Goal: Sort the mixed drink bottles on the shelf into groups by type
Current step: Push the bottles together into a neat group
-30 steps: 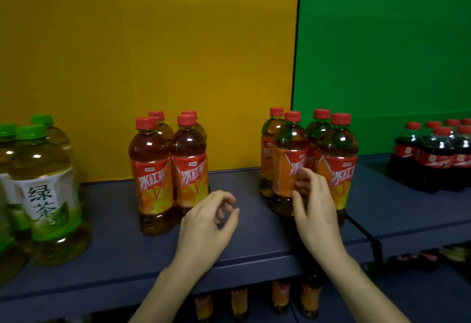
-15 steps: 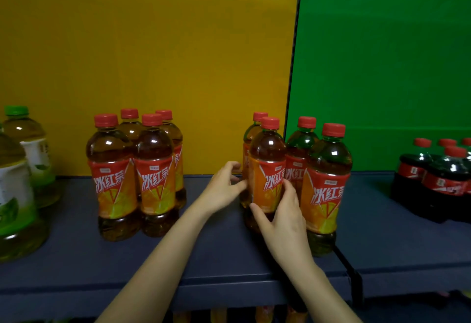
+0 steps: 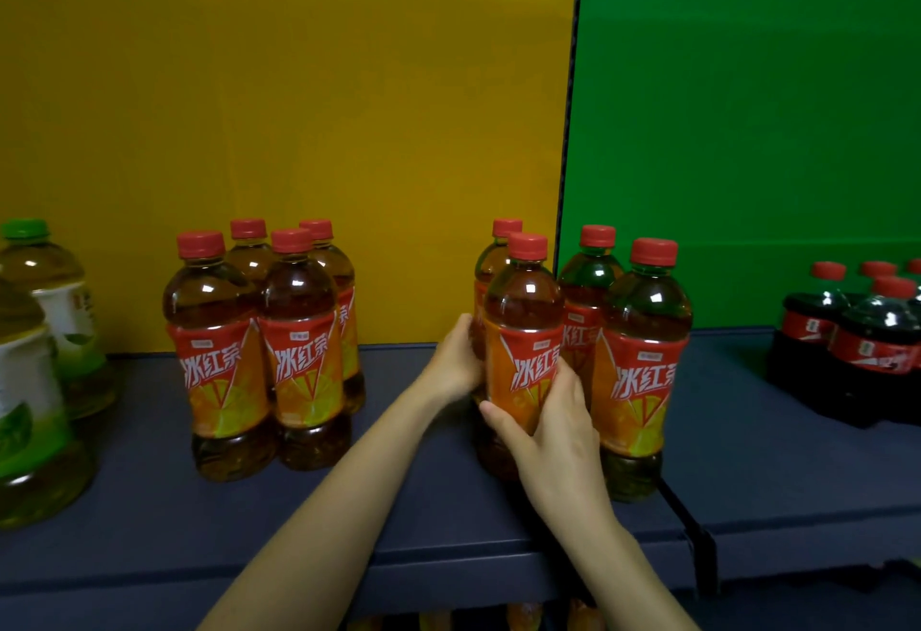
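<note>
The green tea bottles [image 3: 30, 381] at 9 o'clock and the cola bottles [image 3: 877, 331] at 3 are chopped off by the frame edges. The right hand [image 3: 553, 426] is wrapped round the front tea bottle [image 3: 523, 331], standing mid-shelf [image 3: 423, 506]. The left hand [image 3: 453, 361] sits at its 9 o'clock against the rear bottle [image 3: 491, 262] with fingertips hidden, so can't tell its grip.

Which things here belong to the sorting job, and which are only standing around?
Job: front iced tea bottle in right hand, rear iced tea bottle in left hand, other iced teas, green teas, colas, shelf.
Not job: yellow panel, green panel, bottles below the shelf.
</note>
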Tool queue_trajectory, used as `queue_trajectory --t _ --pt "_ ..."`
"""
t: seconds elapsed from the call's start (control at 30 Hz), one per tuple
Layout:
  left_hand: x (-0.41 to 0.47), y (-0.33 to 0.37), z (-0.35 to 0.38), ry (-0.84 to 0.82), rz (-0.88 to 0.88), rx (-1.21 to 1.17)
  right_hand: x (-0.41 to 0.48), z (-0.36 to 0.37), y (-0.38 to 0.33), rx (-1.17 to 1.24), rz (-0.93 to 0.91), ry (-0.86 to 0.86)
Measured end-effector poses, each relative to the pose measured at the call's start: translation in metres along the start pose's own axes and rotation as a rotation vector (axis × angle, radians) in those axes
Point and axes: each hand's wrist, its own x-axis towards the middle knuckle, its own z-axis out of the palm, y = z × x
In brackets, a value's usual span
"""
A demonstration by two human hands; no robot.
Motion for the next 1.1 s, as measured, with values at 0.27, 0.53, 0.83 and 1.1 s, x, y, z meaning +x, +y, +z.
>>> queue_trajectory --t 0.27,0.53,0.83,1.1 --pt "-0.014 -0.002 -0.002 0.140 0.030 0.080 -0.009 -0.006 0.001 -0.016 -0.011 0.032" --pt "-0.034 -0.022 -0.037 0.284 0.041 0.161 -0.004 0.001 -0.003 0.013 -0.025 0.000" --pt "-0.038 -0.034 -0.045 0.492 0.053 0.259 0.036 0.028 -0.002 0.018 0.008 -0.035" --pt "-0.033 -0.038 -0.040 0.541 0.067 0.308 0.065 0.048 0.007 0.059 0.055 -0.051"
